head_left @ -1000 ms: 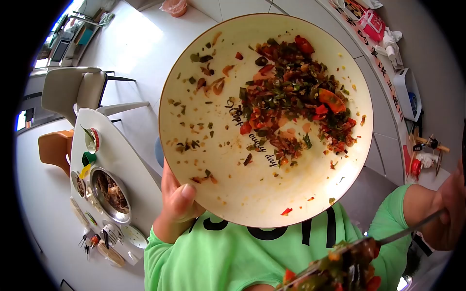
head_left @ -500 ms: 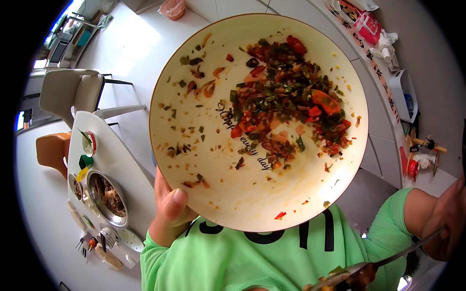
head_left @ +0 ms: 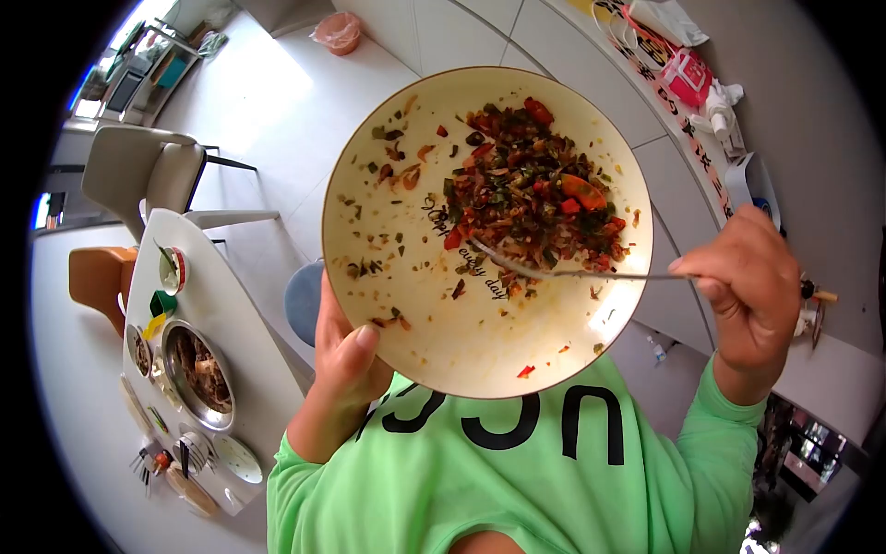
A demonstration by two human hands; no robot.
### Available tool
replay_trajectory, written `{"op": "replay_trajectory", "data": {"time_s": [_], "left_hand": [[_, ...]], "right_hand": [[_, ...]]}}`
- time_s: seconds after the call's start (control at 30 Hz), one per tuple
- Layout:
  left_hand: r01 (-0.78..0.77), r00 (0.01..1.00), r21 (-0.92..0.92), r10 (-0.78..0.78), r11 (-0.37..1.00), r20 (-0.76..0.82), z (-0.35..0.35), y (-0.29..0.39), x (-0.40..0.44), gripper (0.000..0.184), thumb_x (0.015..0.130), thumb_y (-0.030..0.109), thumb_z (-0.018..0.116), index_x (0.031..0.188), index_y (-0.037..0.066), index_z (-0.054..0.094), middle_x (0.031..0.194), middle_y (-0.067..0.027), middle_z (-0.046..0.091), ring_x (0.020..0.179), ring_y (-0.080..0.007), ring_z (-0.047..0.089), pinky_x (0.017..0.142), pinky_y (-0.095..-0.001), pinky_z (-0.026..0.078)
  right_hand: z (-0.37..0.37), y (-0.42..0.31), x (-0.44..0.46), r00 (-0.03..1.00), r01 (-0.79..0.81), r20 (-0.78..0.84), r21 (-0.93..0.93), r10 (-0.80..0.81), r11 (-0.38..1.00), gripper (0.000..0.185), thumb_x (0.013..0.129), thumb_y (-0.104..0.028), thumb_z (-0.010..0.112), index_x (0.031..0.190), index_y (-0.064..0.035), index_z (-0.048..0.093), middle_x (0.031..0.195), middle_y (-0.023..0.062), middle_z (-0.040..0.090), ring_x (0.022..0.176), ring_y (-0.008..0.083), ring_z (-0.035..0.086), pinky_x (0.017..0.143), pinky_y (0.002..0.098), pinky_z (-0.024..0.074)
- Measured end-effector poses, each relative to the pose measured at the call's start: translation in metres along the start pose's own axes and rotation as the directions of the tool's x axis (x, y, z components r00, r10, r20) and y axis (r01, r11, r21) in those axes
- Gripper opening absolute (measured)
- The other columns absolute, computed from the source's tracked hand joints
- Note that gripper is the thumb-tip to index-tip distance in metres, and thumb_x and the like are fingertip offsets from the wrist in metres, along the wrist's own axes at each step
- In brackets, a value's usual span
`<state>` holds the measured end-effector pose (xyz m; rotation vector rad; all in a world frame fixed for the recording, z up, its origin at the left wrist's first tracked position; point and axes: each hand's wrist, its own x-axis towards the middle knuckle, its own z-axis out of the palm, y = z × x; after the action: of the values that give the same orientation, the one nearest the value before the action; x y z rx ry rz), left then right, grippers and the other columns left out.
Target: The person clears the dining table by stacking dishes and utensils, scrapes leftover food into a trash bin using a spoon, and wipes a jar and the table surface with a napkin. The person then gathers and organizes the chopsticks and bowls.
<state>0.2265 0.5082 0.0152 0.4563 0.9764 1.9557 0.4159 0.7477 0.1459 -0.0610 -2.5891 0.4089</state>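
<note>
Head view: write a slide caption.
Left hand holds a round cream dish of chopped red-and-green food; right hand holds a slim metal utensil over it.

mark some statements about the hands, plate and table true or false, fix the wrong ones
1. The left hand grips the plate. True.
2. The right hand is empty. False: it holds a metal utensil.
3. The plate bears black lettering. True.
4. The chopped food has no loose bits around it. False: bits lie scattered across the plate.
5. A silver bowl sits on the white table. True.
</note>
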Motion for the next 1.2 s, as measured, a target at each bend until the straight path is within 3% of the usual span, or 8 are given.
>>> {"op": "replay_trajectory", "data": {"time_s": [0.17,0.37,0.53,0.67,0.7,0.97,1.13,1.2], "left_hand": [[-0.111,0.994,-0.045,0.11,0.993,-0.012,0.012,-0.022,-0.005,0.08,0.082,0.027,0.068,0.144,0.01,0.02,0.142,-0.0145,0.034,0.129,-0.0297,0.04,0.103,-0.0464,0.041],[-0.249,0.959,-0.08,0.234,0.965,-0.162,0.037,-0.054,-0.032,0.078,0.083,0.024,0.065,0.145,0.01,0.02,0.141,-0.0138,0.036,0.13,-0.0286,0.04,0.105,-0.0458,0.038],[-0.374,0.82,-0.001,0.33,0.928,-0.469,0.103,-0.092,-0.023,0.076,0.081,0.02,0.063,0.144,0.01,0.021,0.14,-0.0137,0.037,0.13,-0.0257,0.04,0.106,-0.0449,0.036],[-0.474,0.744,0.017,0.411,0.88,-0.528,0.083,-0.086,-0.074,0.076,0.08,0.019,0.061,0.143,0.008,0.019,0.138,-0.0134,0.038,0.128,-0.0258,0.042,0.105,-0.043,0.039],[-0.454,0.722,0.046,0.398,0.89,-0.566,0.132,-0.109,-0.024,0.076,0.08,0.018,0.061,0.143,0.008,0.019,0.138,-0.0134,0.038,0.128,-0.0258,0.042,0.104,-0.0427,0.04],[-0.503,0.61,0.143,0.467,0.852,-0.64,0.174,-0.121,-0.029,0.073,0.081,0.02,0.057,0.142,0.008,0.019,0.137,-0.015,0.038,0.126,-0.0271,0.045,0.103,-0.043,0.042],[-0.493,0.484,0.299,0.544,0.817,-0.686,0.194,-0.15,-0.049,0.076,0.08,0.026,0.055,0.144,0.004,0.02,0.14,-0.016,0.037,0.128,-0.0284,0.042,0.105,-0.0425,0.039],[-0.409,0.472,0.318,0.497,0.855,-0.728,0.233,-0.101,-0.02,0.077,0.08,0.027,0.055,0.144,0.005,0.02,0.14,-0.0157,0.037,0.128,-0.0281,0.043,0.105,-0.0425,0.039]], "right_hand": [[0.023,-0.006,0.011,0.968,0.228,0.092,0.061,-0.233,0.972,0.016,0.079,-0.019,0.066,0.078,-0.0035,0.066,0.062,0.006,0.049,0.057,0.023,0.044,0.057,0.0357,0.0344],[0.056,0.002,0.031,0.911,0.412,-0.006,-0.051,-0.413,0.91,0.014,0.067,-0.008,0.07,0.079,-0.006,0.062,0.065,0.0034,0.05,0.059,0.0223,0.049,0.055,0.0359,0.036],[0.048,0.074,0.03,0.948,0.319,-0.043,0.091,-0.316,0.943,0.002,0.077,-0.003,0.065,0.078,-0.0041,0.063,0.064,0.0077,0.056,0.058,0.0252,0.052,0.057,0.0365,0.0385],[0.055,0.024,0.017,0.909,0.405,-0.041,0.316,-0.415,0.858,0.003,0.074,-0.001,0.066,0.075,-0.0025,0.064,0.056,0.0074,0.051,0.055,0.0236,0.05,0.057,0.0353,0.0376],[0.036,0.094,0.012,0.896,0.412,-0.037,0.44,-0.443,0.798,0.004,0.073,-0.002,0.067,0.075,-0.0035,0.064,0.057,0.0074,0.051,0.055,0.0229,0.049,0.056,0.036,0.0372],[0.05,0.111,0.018,0.877,0.476,-0.173,0.435,-0.448,0.765,0.006,0.072,-0.003,0.068,0.075,-0.0055,0.064,0.057,0.0048,0.049,0.052,0.0236,0.045,0.053,0.0353,0.0345],[0.03,0.134,-0.005,0.698,0.527,0.013,0.669,-0.716,0.525,0.012,0.066,0.003,0.065,0.076,-0.0041,0.065,0.056,0.0038,0.046,0.05,0.0223,0.041,0.053,0.0347,0.0337],[0.019,0.166,0.046,0.704,0.507,0.015,0.69,-0.71,0.517,0.013,0.065,0.003,0.065,0.077,-0.0045,0.065,0.056,0.0039,0.046,0.052,0.022,0.043,0.054,0.0346,0.0349]]}}
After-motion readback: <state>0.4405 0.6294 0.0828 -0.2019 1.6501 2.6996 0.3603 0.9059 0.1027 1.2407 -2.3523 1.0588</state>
